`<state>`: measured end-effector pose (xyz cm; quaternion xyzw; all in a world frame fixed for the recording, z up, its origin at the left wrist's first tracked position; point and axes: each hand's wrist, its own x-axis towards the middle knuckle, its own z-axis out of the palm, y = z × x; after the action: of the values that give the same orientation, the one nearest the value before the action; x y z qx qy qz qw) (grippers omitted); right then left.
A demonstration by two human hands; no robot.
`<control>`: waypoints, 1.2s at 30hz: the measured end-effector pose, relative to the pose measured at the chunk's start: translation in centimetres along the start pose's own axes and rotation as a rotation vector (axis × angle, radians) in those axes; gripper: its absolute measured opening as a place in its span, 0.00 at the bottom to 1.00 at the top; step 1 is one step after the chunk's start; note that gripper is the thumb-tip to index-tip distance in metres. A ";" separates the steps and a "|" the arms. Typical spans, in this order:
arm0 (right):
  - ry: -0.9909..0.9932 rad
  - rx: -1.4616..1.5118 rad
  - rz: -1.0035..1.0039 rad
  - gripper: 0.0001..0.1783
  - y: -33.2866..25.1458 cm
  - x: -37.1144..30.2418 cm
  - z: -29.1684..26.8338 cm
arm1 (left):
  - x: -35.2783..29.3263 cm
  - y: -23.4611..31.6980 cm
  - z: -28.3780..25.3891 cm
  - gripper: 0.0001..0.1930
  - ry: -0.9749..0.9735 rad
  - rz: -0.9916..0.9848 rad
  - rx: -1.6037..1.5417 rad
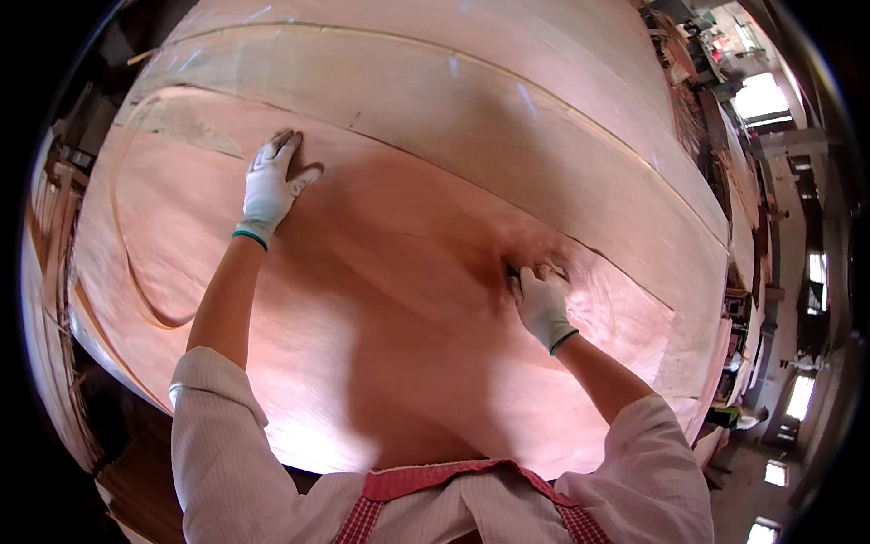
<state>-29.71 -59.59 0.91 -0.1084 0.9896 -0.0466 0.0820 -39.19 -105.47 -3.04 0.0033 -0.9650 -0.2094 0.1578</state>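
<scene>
Spread pink sheet under two gloved hands. We see the thin pink sheet (390,272) lying on the broad work surface in front of the person, its far edge running along a paler sheet (408,100); which overlaps the other we cannot tell. The left hand (272,186) rests near the far left part, fingers extended and released, holding nothing. The right hand (544,304) touches the right part with bent fingers; whether they grasp anything we cannot tell, a dark patch beside the thumb being unclear. We judge the spreading largely done: most of the sheet lies flat, while ripples by the right hand and a curved fold at left remain. Its surface is faintly grained, glossy at the near left and shadowed centrally.
</scene>
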 end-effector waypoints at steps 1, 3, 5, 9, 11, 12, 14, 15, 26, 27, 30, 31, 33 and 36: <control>0.060 0.074 0.000 0.13 0.9 0.4 0.0 | -0.1 0.0 0.0 0.34 -0.009 -0.018 0.051; 0.117 0.305 0.103 0.15 -0.2 3.5 -2.2 | -1.0 -1.3 -0.6 0.31 0.127 0.063 0.105; 0.217 0.743 0.207 0.13 1.7 7.1 -2.4 | -0.7 2.1 -1.6 0.24 -0.066 -0.033 0.224; 0.088 0.511 -0.077 0.14 12.1 12.1 4.2 | -0.5 8.7 0.9 0.17 0.039 0.305 0.356; 0.175 0.209 0.102 0.13 7.4 15.5 6.4 | -2.5 7.2 1.4 0.18 -0.040 0.133 0.343; 0.068 0.292 0.114 0.10 2.0 16.0 3.8 | -4.5 5.1 0.5 0.17 0.003 0.109 0.368; -0.017 0.364 0.164 0.09 -2.2 13.7 -1.6 | -5.8 4.5 0.1 0.16 -0.053 0.000 0.437; 0.034 0.365 0.165 0.10 -2.0 12.8 -2.4 | -5.6 4.5 0.4 0.15 0.012 0.046 0.457; 0.258 0.193 0.029 0.12 -4.4 3.2 -7.0 | -4.7 6.7 -0.5 0.13 -0.011 0.047 0.208; 0.317 0.150 -0.005 0.13 -5.0 1.3 -7.9 | -4.6 7.2 -1.4 0.13 0.007 0.153 0.218; 0.423 0.151 -0.165 0.16 -5.8 -2.2 -9.4 | -4.2 7.0 -2.7 0.15 -0.116 0.100 0.241; 0.415 0.129 -0.148 0.16 -5.8 -3.2 -9.9 | -3.8 7.3 -3.5 0.18 -0.218 0.068 0.226; 0.448 0.150 -0.146 0.16 -5.8 -3.5 -11.0 | -3.4 7.2 -4.0 0.18 -0.201 0.085 0.226; 0.581 0.205 -0.245 0.13 -5.0 -1.7 -12.5 | -2.3 6.4 -4.7 0.19 -0.334 0.031 0.338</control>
<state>-29.16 -63.16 13.97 -0.2001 0.9413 -0.1847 -0.1994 -35.21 -101.37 2.92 -0.0200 -0.9990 -0.0401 -0.0036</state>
